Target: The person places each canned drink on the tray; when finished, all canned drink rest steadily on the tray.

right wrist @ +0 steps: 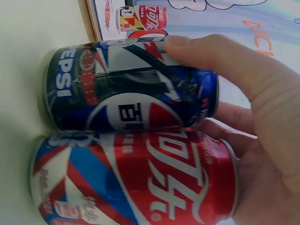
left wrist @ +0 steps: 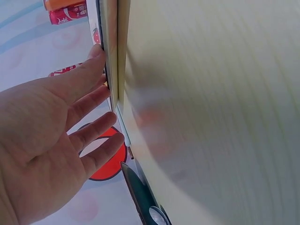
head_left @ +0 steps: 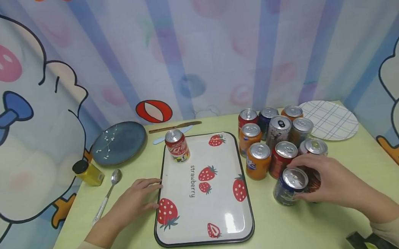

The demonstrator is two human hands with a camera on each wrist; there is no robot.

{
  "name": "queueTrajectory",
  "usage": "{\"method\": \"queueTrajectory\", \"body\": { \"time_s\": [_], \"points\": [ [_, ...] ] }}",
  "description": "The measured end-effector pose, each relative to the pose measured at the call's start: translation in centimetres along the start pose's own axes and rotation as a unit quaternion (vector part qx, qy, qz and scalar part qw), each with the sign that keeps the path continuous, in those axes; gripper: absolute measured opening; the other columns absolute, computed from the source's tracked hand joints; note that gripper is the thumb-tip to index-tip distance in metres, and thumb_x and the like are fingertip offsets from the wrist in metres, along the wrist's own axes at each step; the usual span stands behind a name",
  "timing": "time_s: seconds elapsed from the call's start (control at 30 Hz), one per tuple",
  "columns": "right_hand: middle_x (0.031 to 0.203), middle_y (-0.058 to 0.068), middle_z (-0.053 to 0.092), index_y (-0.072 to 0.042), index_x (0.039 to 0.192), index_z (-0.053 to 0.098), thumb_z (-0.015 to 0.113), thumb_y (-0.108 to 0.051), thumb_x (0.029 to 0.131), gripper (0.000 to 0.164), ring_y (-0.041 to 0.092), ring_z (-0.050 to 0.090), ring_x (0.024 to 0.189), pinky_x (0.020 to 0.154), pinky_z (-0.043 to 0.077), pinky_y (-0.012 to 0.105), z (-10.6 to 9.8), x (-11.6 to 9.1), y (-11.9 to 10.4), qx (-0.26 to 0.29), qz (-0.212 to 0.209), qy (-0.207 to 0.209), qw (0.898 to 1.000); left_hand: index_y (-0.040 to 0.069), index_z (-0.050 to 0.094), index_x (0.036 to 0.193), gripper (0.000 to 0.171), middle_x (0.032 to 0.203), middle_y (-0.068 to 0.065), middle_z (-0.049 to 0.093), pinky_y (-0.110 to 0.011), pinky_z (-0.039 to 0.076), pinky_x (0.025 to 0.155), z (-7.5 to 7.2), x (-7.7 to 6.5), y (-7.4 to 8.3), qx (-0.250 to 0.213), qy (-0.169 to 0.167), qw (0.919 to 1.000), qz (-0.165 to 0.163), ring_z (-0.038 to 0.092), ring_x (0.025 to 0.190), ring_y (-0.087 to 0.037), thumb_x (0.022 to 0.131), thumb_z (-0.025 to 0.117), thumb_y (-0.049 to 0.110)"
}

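Observation:
My right hand [head_left: 329, 177] holds a blue Pepsi can [head_left: 287, 191] near its top. The thumb lies along the near side, and the other fingers pass behind the can. Right beside it stands a red cola can [right wrist: 136, 178], mostly hidden under my hand in the head view. My left hand [head_left: 133, 199] has its fingers loosely extended, with fingertips at the left rim of a white strawberry-print tray [head_left: 222, 214]. One red cola can [head_left: 176, 145] stands upright at the tray's back left corner.
Several soda cans [head_left: 278, 129] cluster right of the tray, before a checked white plate [head_left: 329, 120]. To the left are a dark blue plate [head_left: 120, 142], a yellow bottle [head_left: 91, 173] and a spoon [head_left: 107, 195]. Two knives [head_left: 174, 128] lie behind the tray.

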State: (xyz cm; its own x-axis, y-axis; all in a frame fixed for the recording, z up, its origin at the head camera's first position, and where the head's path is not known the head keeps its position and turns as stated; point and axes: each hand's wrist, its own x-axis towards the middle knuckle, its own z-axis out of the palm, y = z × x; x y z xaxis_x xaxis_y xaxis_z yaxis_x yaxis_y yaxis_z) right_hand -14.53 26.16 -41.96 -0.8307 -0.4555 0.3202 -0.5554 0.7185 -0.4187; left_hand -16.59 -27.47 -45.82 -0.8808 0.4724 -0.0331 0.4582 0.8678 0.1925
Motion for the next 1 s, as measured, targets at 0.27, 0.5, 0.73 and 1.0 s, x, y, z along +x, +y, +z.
{"method": "queueTrajectory", "body": {
  "time_s": [0.27,0.5,0.73,1.0],
  "points": [
    [0.114,-0.016,0.069,-0.029,0.118,0.069,0.103,-0.032,0.058,0.069,0.007,0.063,0.106,0.09,0.048,0.028,0.4,0.4,-1.3,0.004,-0.011,0.051,0.999,0.012,0.067,0.138,0.06,0.15,-0.008,0.058,-0.054,0.048,0.113,0.1,0.1,-0.1,-0.001,0.001,1.0,0.0,0.053,0.137,-0.035,0.084,0.085,0.031],
    [0.119,-0.01,0.069,-0.026,0.122,0.069,0.103,-0.022,0.058,0.072,0.0,0.061,0.101,0.077,0.052,0.013,1.2,2.4,-4.4,0.077,-0.016,0.08,0.994,0.012,0.067,0.138,0.06,0.15,-0.009,0.058,-0.055,0.048,0.113,0.2,0.1,-0.2,-0.006,-0.006,0.9999,-0.007,0.053,0.137,-0.035,0.083,0.085,0.031],
    [0.122,-0.01,0.069,-0.026,0.122,0.069,0.102,-0.022,0.061,0.07,0.007,0.063,0.099,0.079,0.056,0.02,3.3,5.8,-7.8,0.133,-0.014,0.09,0.987,0.013,0.066,0.139,0.06,0.152,-0.008,0.056,-0.054,0.047,0.115,0.3,0.1,-0.2,-0.012,-0.007,0.9999,-0.006,0.051,0.139,-0.034,0.085,0.084,0.031],
    [0.125,-0.003,0.069,-0.019,0.123,0.07,0.099,-0.026,0.066,0.064,0.015,0.066,0.111,0.095,0.059,0.042,7.1,10.7,-10.4,0.191,0.003,0.092,0.977,0.014,0.067,0.138,0.06,0.152,-0.007,0.056,-0.054,0.048,0.114,0.3,0.1,-0.3,-0.009,-0.016,0.9997,-0.018,0.051,0.139,-0.033,0.084,0.085,0.032]
  ]
}}
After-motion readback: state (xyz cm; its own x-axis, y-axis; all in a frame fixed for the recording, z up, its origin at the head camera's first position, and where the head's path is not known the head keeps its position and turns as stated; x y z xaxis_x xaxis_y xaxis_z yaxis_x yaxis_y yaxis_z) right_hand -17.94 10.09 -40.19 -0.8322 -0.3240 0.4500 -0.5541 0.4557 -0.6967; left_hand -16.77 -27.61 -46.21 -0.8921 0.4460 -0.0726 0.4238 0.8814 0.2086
